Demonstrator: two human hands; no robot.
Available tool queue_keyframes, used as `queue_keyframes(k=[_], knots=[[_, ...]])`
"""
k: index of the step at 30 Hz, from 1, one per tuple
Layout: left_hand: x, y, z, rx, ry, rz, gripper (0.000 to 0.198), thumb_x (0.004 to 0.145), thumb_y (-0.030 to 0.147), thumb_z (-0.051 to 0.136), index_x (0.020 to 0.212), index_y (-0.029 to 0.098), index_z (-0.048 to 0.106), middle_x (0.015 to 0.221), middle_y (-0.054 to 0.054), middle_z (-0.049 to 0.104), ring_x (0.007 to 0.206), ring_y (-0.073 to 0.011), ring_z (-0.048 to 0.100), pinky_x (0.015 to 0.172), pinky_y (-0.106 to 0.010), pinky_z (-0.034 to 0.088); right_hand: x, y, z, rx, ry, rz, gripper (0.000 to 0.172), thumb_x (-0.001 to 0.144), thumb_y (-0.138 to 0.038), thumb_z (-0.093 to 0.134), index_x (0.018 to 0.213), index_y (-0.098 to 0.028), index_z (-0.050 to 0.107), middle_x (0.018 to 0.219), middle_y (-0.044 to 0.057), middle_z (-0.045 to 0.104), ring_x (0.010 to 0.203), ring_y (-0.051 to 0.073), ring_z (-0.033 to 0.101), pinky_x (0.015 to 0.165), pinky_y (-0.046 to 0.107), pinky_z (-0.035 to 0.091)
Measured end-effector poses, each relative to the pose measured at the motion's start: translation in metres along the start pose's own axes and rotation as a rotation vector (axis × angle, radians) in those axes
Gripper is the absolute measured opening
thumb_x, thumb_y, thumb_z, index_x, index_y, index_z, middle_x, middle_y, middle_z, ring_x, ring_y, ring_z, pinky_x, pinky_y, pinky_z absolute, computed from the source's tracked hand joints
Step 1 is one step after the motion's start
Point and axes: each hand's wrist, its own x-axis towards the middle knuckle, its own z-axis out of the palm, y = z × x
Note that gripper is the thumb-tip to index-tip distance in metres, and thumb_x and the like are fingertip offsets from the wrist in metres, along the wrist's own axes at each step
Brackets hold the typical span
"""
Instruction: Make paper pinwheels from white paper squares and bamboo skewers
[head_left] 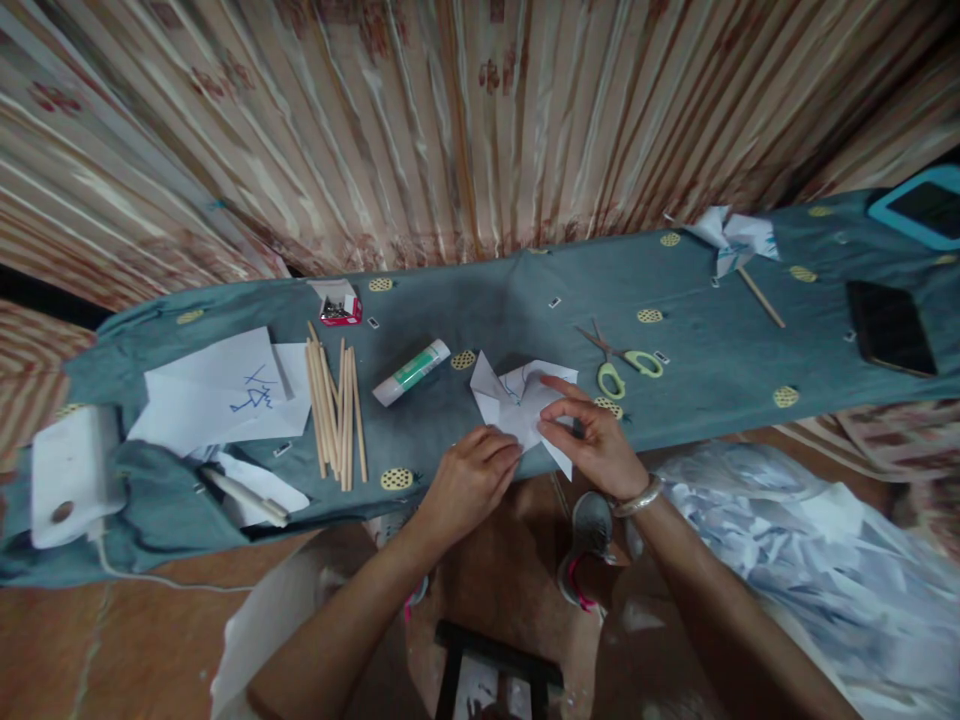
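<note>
A folded white paper pinwheel (489, 408) with blue pen lines lies at the front edge of the cloth-covered table, between my hands. My left hand (474, 478) is closed, with its fingertips pinching the lower left edge of the paper. From the other side my right hand (596, 442), with a bracelet at its wrist, grips the right part near the middle, its index finger lying across the upper right flap. Just beyond my right hand are scissors (616, 358) with light green handles, blades spread. A glue stick (412, 372) with a green label lies left of the pinwheel.
Wooden sticks (334, 415), white paper sheets (206, 390), a small red box (341, 308) and a white device (73, 475) sit to the left. Toward the right are a finished pinwheel on a stick (731, 240), a phone (891, 328) and a plastic bag of paper scraps (810, 550).
</note>
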Motion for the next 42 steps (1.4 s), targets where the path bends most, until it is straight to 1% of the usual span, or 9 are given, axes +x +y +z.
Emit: queue_keyframes(k=[3, 7, 11, 16, 28, 33, 38, 42], knots=[[-0.002, 0.0, 0.0, 0.004, 0.004, -0.012, 0.015, 0.09, 0.017, 0.052, 0.1, 0.013, 0.063, 0.098, -0.007, 0.07, 0.09, -0.0183, 0.062, 0.081, -0.033, 0.057, 0.003, 0.0, 0.007, -0.086, 0.056, -0.025, 0.009, 0.078, -0.027, 0.062, 0.072, -0.021, 0.065, 0.134, 0.011, 0.056, 0.123, 0.027, 0.053, 0.106, 0.046, 0.036], [-0.004, 0.0, 0.0, 0.003, 0.018, -0.042, 0.022, 0.091, 0.018, 0.051, 0.111, 0.011, 0.059, 0.099, -0.008, 0.069, 0.091, -0.0191, 0.063, 0.08, -0.034, 0.057, 0.005, 0.002, 0.014, -0.175, 0.103, -0.063, 0.009, 0.077, -0.025, 0.061, 0.07, -0.021, 0.066, 0.132, 0.01, 0.057, 0.122, 0.027, 0.052, 0.105, 0.046, 0.038], [-0.004, 0.001, -0.002, -0.023, -0.037, -0.033, 0.026, 0.093, 0.018, 0.046, 0.117, 0.014, 0.057, 0.101, -0.007, 0.069, 0.095, -0.0183, 0.062, 0.083, -0.033, 0.056, 0.006, 0.004, 0.019, -0.217, 0.12, -0.076, 0.008, 0.077, -0.022, 0.061, 0.071, -0.022, 0.066, 0.133, 0.009, 0.056, 0.123, 0.027, 0.051, 0.106, 0.046, 0.037], [-0.004, 0.0, -0.002, -0.002, -0.078, -0.022, 0.024, 0.094, 0.016, 0.044, 0.113, 0.014, 0.059, 0.101, -0.008, 0.068, 0.096, -0.019, 0.059, 0.084, -0.035, 0.056, 0.006, 0.006, 0.021, -0.249, 0.125, -0.085, 0.008, 0.077, -0.021, 0.061, 0.071, -0.022, 0.065, 0.133, 0.009, 0.057, 0.123, 0.027, 0.051, 0.106, 0.046, 0.037], [-0.002, 0.0, -0.001, -0.019, -0.039, -0.015, 0.022, 0.094, 0.016, 0.044, 0.107, 0.013, 0.061, 0.097, -0.008, 0.067, 0.095, -0.0193, 0.06, 0.082, -0.035, 0.057, 0.007, 0.009, 0.023, -0.278, 0.14, -0.103, 0.007, 0.078, -0.023, 0.062, 0.072, -0.021, 0.064, 0.132, 0.01, 0.057, 0.124, 0.028, 0.05, 0.105, 0.048, 0.038], [-0.002, 0.0, 0.0, -0.021, -0.045, -0.023, 0.02, 0.092, 0.015, 0.047, 0.105, 0.012, 0.062, 0.096, -0.008, 0.066, 0.094, -0.0195, 0.06, 0.081, -0.034, 0.057, 0.006, 0.01, 0.023, -0.275, 0.129, -0.091, 0.005, 0.078, -0.024, 0.062, 0.074, -0.021, 0.064, 0.133, 0.01, 0.056, 0.125, 0.028, 0.049, 0.106, 0.048, 0.037], [-0.002, 0.001, 0.0, -0.013, -0.058, -0.027, 0.021, 0.093, 0.016, 0.045, 0.105, 0.014, 0.062, 0.097, -0.009, 0.065, 0.096, -0.0196, 0.06, 0.081, -0.035, 0.057, 0.006, 0.01, 0.022, -0.27, 0.121, -0.081, 0.004, 0.078, -0.025, 0.063, 0.077, -0.021, 0.063, 0.133, 0.012, 0.056, 0.125, 0.028, 0.049, 0.106, 0.049, 0.037], [-0.002, 0.001, 0.0, -0.019, -0.043, -0.02, 0.02, 0.093, 0.016, 0.045, 0.103, 0.014, 0.062, 0.095, -0.008, 0.066, 0.093, -0.0194, 0.06, 0.08, -0.034, 0.057, 0.006, 0.01, 0.022, -0.274, 0.118, -0.083, 0.005, 0.078, -0.025, 0.063, 0.077, -0.021, 0.063, 0.133, 0.012, 0.056, 0.125, 0.029, 0.049, 0.106, 0.049, 0.037]])
